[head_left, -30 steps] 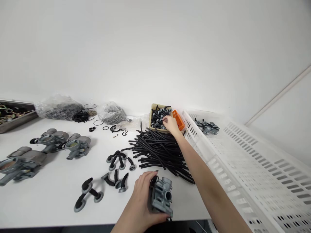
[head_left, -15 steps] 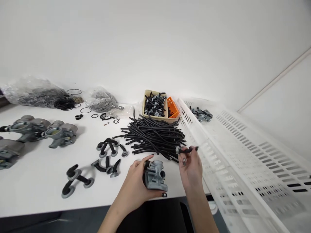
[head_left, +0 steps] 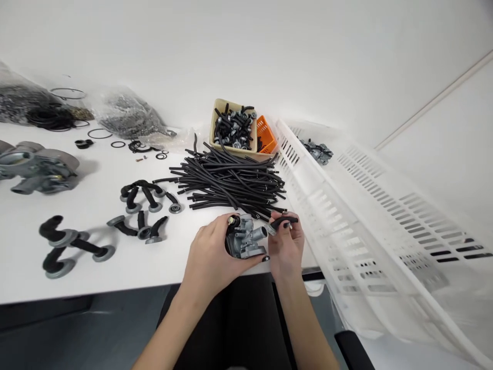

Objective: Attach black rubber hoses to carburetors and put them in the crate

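Observation:
My left hand is wrapped round a small grey metal carburetor, just over the front edge of the table. Its round tube opening points right. In my right hand a carburetor cap with a black rubber boot is pinched, the metal cap end facing the carburetor's tube. Cap and tube are very close; whether they touch I cannot tell. Behind both hands lies a pile of black rubber hoses. Similar capped boots stand in small groups to the left.
A cream bin full of capped boots and an orange basket stand at the back. A white slotted crate runs along the right side. Larger carburetors, plastic bags of small parts and black rubber rings lie left.
My right hand has brought the capped boot left and turned it towards the carburetor. The carburetor has been tilted so its tube points right. The view has shifted, too.

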Tool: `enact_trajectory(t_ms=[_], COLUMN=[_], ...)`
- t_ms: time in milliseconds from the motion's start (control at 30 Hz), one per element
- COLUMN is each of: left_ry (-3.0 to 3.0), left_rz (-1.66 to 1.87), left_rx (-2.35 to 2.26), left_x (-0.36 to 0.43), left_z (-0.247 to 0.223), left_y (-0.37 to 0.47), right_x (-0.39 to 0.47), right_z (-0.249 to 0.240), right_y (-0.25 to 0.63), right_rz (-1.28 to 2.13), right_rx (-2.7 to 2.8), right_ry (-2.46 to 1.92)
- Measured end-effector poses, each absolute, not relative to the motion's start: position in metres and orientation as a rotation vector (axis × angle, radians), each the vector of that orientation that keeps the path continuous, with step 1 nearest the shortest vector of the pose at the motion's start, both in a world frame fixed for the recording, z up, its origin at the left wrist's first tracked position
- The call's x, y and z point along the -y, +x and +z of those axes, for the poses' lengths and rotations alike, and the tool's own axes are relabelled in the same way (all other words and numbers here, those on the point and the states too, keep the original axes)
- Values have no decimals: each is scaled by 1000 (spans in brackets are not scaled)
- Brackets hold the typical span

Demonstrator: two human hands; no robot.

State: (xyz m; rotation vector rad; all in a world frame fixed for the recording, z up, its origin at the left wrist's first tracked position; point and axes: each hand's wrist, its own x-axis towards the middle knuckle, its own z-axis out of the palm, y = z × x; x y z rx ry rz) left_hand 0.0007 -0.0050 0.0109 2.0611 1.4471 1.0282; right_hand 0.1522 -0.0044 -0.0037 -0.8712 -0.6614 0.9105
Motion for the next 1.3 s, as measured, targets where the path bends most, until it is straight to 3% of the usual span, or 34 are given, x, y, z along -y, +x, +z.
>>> enact_trajectory(t_ms=[367,733,1300], left_ry=[2035,1968,1995], left_rz=[1109,1138,1162], left_rx=[-1343,-1310,-1302], left_x=[6,6,6], left_z=[8,7,6], left_y=[0,-2,0], right_x=[14,21,17], right_z=[-8,-13,-18], right_y=[145,148,147], right_rz=[718,769,708], right_rx=[913,1189,1189], right_ry=[-763,-752,-756])
